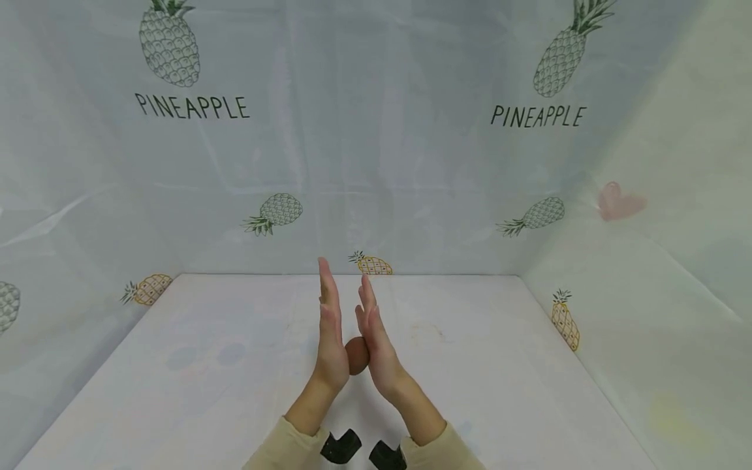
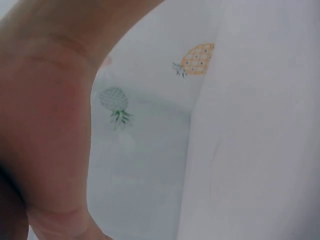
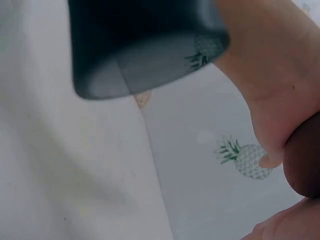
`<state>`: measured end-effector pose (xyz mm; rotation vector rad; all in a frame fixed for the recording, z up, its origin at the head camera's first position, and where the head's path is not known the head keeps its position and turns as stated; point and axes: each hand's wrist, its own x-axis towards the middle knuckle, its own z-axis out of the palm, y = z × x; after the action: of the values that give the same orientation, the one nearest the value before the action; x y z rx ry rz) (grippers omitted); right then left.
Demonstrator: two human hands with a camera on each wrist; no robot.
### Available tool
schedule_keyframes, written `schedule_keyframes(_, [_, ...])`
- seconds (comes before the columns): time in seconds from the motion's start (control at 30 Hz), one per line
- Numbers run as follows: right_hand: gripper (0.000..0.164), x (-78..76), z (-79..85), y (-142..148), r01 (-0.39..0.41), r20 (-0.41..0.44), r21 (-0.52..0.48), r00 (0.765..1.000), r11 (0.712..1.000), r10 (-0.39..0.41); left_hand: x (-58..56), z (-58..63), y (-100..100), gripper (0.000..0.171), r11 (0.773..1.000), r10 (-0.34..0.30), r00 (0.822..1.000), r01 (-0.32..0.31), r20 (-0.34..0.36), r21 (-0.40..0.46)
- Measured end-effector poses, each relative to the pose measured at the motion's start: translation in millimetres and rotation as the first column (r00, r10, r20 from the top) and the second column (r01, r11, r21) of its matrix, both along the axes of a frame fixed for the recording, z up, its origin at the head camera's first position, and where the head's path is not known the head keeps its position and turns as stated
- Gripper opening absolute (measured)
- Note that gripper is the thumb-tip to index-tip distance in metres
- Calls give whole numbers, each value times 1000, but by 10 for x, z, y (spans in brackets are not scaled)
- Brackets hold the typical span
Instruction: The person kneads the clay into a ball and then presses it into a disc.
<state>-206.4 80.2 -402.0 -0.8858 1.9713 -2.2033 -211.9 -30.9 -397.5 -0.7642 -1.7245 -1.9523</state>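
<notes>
A smooth, brown, rounded lump (image 1: 357,356) sits between the two palms, near their heels, above the white tabletop. My left hand (image 1: 331,343) presses it from the left with straight fingers pointing up and away. From the other side, my right hand (image 1: 380,349) presses with its palm, its fingers likewise extended. The fingertips of the two hands stand apart. The right wrist view catches part of the brown lump (image 3: 304,157) between skin above and below. In the left wrist view, a hand and wrist fill the left side, and the dark shape at the lower left edge is unclear.
The white tabletop (image 1: 235,391) spreads around both hands. Pale sheeting (image 1: 388,143) printed with pineapples hangs behind and along both sides. Black wrist cameras (image 1: 342,447) sit close together below the hands, near the beige sleeves (image 1: 290,447).
</notes>
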Motion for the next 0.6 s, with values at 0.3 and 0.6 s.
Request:
schedule_keyframes(0.3, [60, 55, 43, -43, 14, -70, 3, 997, 1000, -14, -75, -34, -54, 73, 998, 59, 994, -60, 92, 8])
schedule_keyframes(0.6, [64, 40, 95, 16, 46, -106, -45, 993, 998, -51, -70, -137, 74, 73, 992, 53, 986, -34, 158, -122])
